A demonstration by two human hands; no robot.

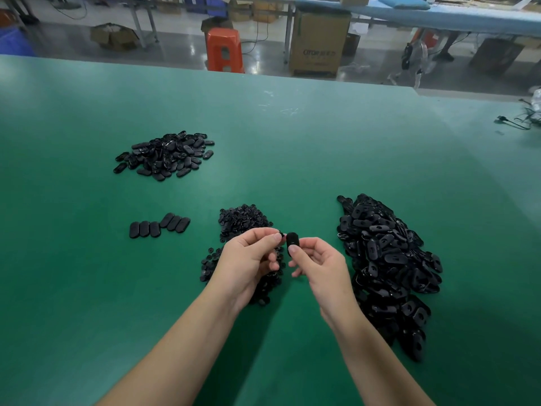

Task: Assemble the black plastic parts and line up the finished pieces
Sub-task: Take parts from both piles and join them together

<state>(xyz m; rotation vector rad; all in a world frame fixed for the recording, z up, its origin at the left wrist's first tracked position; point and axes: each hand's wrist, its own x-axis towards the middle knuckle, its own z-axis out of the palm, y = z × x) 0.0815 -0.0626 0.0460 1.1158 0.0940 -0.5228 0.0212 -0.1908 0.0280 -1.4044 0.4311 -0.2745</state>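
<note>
both hands at lower centre: right hand [314, 259] pinching an oval shell [292, 241], left hand [251, 253] pinching a small insert [281, 234], joining underway; six finished pieces [159, 225] lining up at centre-left; large shell pile [389, 259] at right remaining

My hands are up over the table [87, 288], left hand [248, 259] and right hand [319, 262] nearly touching. Right under them sits the pile of small parts [243, 219]. Big heap of shells [386, 259] is off to my right. Row of finished pieces [159, 225] lies to my left, with another pile [167, 155] behind it, further back.
</note>
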